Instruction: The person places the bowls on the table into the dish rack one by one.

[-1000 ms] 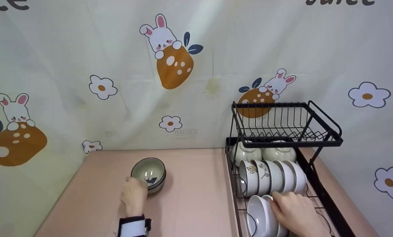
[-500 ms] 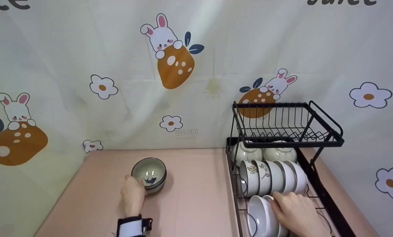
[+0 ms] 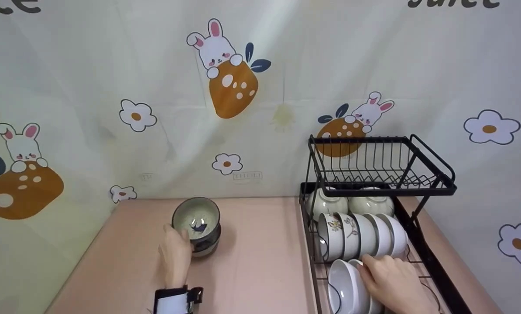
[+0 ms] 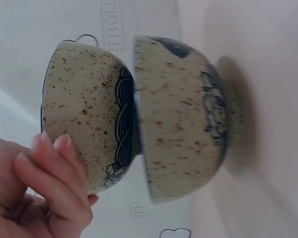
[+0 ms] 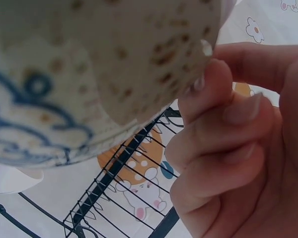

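Note:
My left hand [image 3: 176,257] grips the rim side of a speckled bowl [image 4: 84,104] with a dark blue wave band. That bowl is raised and tilted above a second speckled bowl [image 4: 184,124], which stands upright on the table. In the head view, a dark bird-like mark shows inside the upper one. On the right, my right hand [image 3: 393,279] reaches into the front of the dish rack and pinches the edge of a speckled, blue-patterned bowl [image 5: 119,64] between thumb and fingers. Much of that bowl is hidden behind the hand in the head view.
A black two-tier dish rack [image 3: 417,235] stands at the right. White bowls [image 3: 345,288] lean at its front, with a row of cups or bowls [image 3: 367,235] behind and two upturned bowls [image 3: 328,203] at the back. A patterned curtain [image 3: 169,65] hangs behind the pink table [image 3: 256,270].
The upper speckled bowl, nested in the lower one before, has risen and tilted in my left hand, so the lower bowl shows more. The right hand has stayed put.

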The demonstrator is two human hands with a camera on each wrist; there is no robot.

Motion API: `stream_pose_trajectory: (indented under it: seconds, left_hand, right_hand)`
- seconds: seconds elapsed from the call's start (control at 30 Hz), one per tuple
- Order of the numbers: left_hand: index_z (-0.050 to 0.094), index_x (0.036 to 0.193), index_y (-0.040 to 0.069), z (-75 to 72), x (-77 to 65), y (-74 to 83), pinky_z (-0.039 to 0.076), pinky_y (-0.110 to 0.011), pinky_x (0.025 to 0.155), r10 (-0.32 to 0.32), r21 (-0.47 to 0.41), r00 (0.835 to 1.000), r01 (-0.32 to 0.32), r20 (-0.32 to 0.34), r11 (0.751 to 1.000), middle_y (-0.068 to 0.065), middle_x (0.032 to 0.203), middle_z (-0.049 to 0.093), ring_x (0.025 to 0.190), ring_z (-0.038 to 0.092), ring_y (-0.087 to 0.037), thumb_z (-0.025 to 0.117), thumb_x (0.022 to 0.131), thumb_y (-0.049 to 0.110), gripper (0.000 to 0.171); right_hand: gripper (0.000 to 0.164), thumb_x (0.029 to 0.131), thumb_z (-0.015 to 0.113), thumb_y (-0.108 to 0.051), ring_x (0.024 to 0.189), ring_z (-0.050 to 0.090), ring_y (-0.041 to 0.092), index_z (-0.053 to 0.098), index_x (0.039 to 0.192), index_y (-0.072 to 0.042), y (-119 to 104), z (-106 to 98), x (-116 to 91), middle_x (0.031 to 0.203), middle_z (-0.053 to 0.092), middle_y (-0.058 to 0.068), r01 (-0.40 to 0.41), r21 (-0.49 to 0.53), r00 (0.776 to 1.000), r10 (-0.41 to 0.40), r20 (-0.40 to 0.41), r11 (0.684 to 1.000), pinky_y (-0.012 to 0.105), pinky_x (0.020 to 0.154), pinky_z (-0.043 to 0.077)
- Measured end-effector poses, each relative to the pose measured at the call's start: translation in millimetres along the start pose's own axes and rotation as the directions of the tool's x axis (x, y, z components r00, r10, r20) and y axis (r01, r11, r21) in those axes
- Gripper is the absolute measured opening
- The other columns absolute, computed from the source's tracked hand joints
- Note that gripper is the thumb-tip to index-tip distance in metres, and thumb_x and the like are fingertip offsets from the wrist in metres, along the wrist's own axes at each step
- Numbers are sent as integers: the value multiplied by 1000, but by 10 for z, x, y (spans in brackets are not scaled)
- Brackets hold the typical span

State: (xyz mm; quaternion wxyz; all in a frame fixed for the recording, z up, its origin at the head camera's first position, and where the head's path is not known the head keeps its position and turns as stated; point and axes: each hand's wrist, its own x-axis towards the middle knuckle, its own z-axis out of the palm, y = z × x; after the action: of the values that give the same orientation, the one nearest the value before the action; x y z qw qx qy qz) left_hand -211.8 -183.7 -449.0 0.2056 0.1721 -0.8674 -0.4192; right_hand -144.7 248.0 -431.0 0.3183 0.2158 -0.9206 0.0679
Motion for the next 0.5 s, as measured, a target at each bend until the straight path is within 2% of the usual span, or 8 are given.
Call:
stream_pose_trajectory:
  seconds: [0.07, 0.2, 0.37, 0.5]
  left_hand:
    - [36, 131, -27, -26, -12, 60, 47, -36, 48, 19, -14, 1000, -19, -19, 1000, -25, 74, 62, 57, 62, -32, 47, 101, 1, 43]
    - [44, 123, -24, -65, -56, 179, 49, -36, 47, 79, -29, 996, -80, -43, 996, -23, 73, 61, 54, 61, -28, 48, 98, -1, 34]
    - [49, 117, -20, -105, -147, 360, 48, -32, 45, 152, -42, 988, -152, 3, 987, -19, 71, 61, 51, 60, -21, 49, 97, -3, 27]
    - [52, 118, -19, -87, -245, 519, 50, -36, 46, 218, -21, 976, -217, 32, 976, -21, 72, 63, 49, 61, -22, 51, 95, -1, 29]
  right_hand:
    - [37, 77, 78, -13, 39, 42, 17, 44, 66, -20, 1, -4, -1, 52, 40, -7, -3, 5, 1000, 3, 3, 1000, 29, 38, 28]
    - [36, 78, 79, -14, 39, 41, 15, 45, 66, -20, -3, -16, -3, 52, 39, -7, -13, 4, 1000, 13, 18, 1000, 28, 37, 28]
    - [36, 77, 78, -14, 39, 38, 13, 45, 65, -21, 0, -8, 3, 51, 37, -9, 6, -6, 1000, -6, -10, 1000, 26, 37, 26]
    - [34, 77, 77, -15, 38, 41, 14, 46, 66, -21, 4, -5, 13, 51, 39, -10, 16, -7, 999, -16, -51, 1000, 27, 37, 27]
